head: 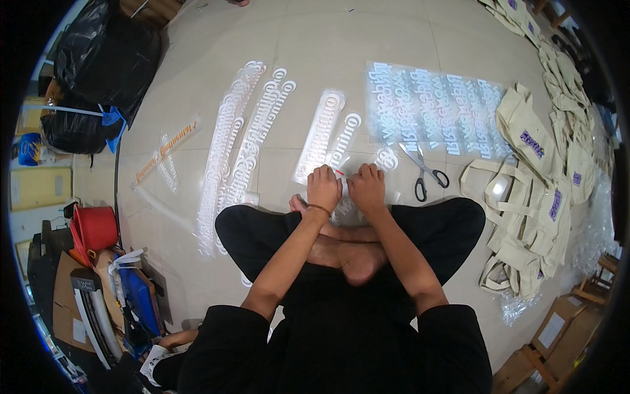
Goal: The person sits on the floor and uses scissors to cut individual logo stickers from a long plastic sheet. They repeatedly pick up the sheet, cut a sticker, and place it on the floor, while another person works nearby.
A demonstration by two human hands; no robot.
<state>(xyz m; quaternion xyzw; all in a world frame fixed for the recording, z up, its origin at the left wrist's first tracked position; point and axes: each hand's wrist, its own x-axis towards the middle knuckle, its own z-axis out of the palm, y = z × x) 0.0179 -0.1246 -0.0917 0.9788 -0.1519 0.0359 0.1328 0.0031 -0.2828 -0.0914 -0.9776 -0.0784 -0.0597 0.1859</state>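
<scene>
My left hand [324, 188] and my right hand [366, 188] are close together over the floor, fingers curled, at the lower end of a strip of white lettering on clear film [344, 135]. A small red piece [339, 172] shows between them. Both hands seem to pinch film, but the fingertips are partly hidden. Left of it lies a stack of lettered transfer strips [322, 130]. Scissors with dark handles [422, 170] lie slightly open to the right, beside a small film piece with white letters [387, 159]. A larger sheet of pale lettering [433, 106] lies beyond them.
Long piles of lettered strips [226, 147] lie to the left, with orange-lettered strips [170, 150] farther out. Cream cloth bags [526, 197] are heaped right. A red bucket [96, 226], black plastic bags [106, 54] and cardboard boxes [556, 327] stand around. Another person's arm [178, 338] shows lower left.
</scene>
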